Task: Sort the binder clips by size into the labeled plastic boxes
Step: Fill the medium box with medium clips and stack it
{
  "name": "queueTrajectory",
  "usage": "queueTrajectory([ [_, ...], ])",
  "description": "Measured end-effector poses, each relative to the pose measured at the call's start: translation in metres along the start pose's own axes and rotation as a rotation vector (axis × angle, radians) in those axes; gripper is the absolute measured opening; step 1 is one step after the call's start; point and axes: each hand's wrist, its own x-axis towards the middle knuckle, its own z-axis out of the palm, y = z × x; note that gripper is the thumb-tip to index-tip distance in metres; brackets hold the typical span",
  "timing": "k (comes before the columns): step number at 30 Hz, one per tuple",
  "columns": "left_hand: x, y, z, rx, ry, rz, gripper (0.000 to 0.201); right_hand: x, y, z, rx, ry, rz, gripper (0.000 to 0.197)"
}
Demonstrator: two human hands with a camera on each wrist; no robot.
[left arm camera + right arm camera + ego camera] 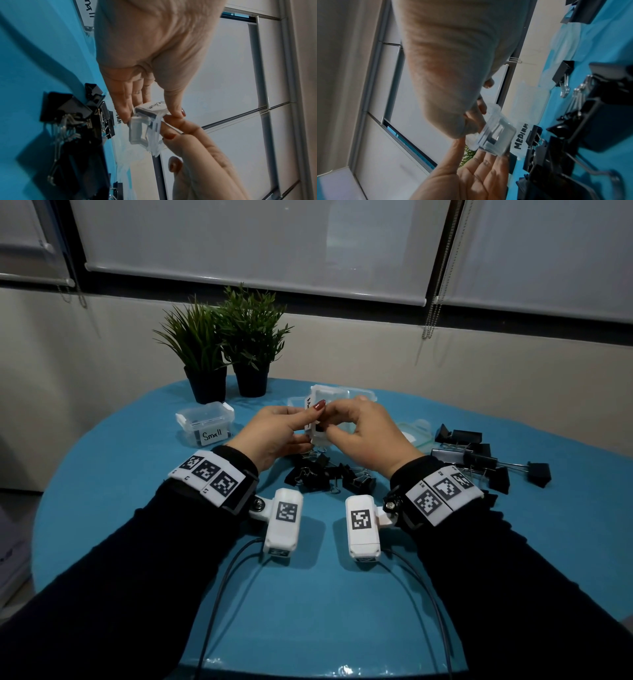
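Note:
A small clear plastic box (pixel 318 438) with a handwritten "Medium" label is held tilted on its side, above the table. My left hand (pixel 279 433) grips it, thumb on the labelled face and fingers underneath. My right hand (pixel 366 431) pinches its clear rim from the other side. The left wrist view shows the box (pixel 147 125) between both hands' fingertips. In the right wrist view the box (pixel 498 136) looks empty. A pile of mid-sized black binder clips (pixel 325 474) lies just below the hands. Larger clips (pixel 479 457) are spread to the right.
A closed clear box labelled "Small" (pixel 205 422) stands at the left. A green-rimmed lid (pixel 416 433) lies right of the hands. Two potted plants (pixel 222 344) stand at the table's (pixel 102 474) far edge. Cables run from the wrist cameras toward me.

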Motion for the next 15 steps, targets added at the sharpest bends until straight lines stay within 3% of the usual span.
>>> queueTrajectory([
  [3,-0.001,0.002,0.0,-0.022,0.013,0.017,0.047,-0.001,-0.003,-0.002,0.042,-0.013,-0.001,0.024],
  [6,-0.001,0.004,0.001,-0.052,0.008,0.037,0.035,-0.001,0.003,-0.003,0.106,0.217,0.0,0.031],
  [10,0.001,0.003,0.002,-0.051,0.021,0.038,0.029,0.001,0.017,-0.006,0.088,0.373,0.214,0.031],
  [12,0.001,0.002,0.002,-0.052,0.02,0.029,0.028,0.002,0.023,-0.008,0.08,0.344,0.328,0.028],
  [15,0.0,0.003,0.004,-0.059,0.023,0.019,0.024,0.002,0.032,-0.011,-0.073,0.139,0.499,0.025],
])
